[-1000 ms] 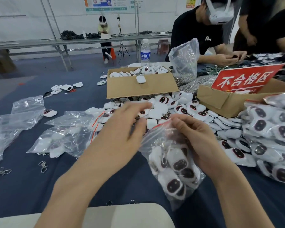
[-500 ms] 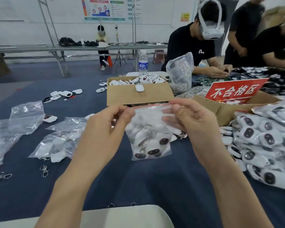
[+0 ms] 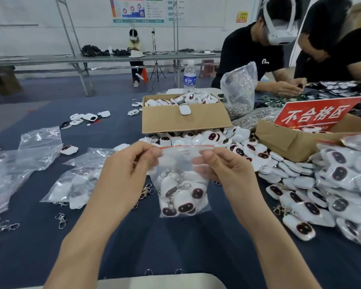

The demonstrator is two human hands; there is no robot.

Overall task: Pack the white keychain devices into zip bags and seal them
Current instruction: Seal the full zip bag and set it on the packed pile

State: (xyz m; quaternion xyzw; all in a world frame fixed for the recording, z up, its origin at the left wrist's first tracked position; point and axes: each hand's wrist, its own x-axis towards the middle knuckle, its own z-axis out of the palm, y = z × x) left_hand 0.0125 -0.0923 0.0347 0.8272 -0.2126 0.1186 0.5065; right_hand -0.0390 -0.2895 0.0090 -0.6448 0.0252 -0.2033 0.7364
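**A bag of keychains held up by its top**

Both hands hold one clear zip bag (image 3: pixel 180 161) up above the blue table (image 3: pixel 196 245). The left hand (image 3: pixel 129 172) pinches the top left corner with thumb and fingers. The right hand (image 3: pixel 227 170) pinches the top right corner the same way.

The bag hangs straight down, so its long side runs up and down. Its mouth is at the top, with a thin red strip that runs from one hand to the other. I cannot tell if the strip is pressed shut.

The white keychain devices (image 3: pixel 182 198) sit in a bunch at the bottom of the bag. Some show dark oval faces toward the camera. Their metal rings poke up above them.

Behind the bag lies a pile of loose devices (image 3: pixel 244 149), and behind that an open cardboard box (image 3: pixel 183 119) with more inside. Filled bags (image 3: pixel 346 170) are heaped at the right. Other clear bags (image 3: pixel 19 163) lie at the left.

A red sign (image 3: pixel 315 115) in a second box has white writing: 不合格区. A water bottle (image 3: pixel 189 79) has a blue label, but its words are too small to read. So are the words on the wall poster (image 3: pixel 138 9).
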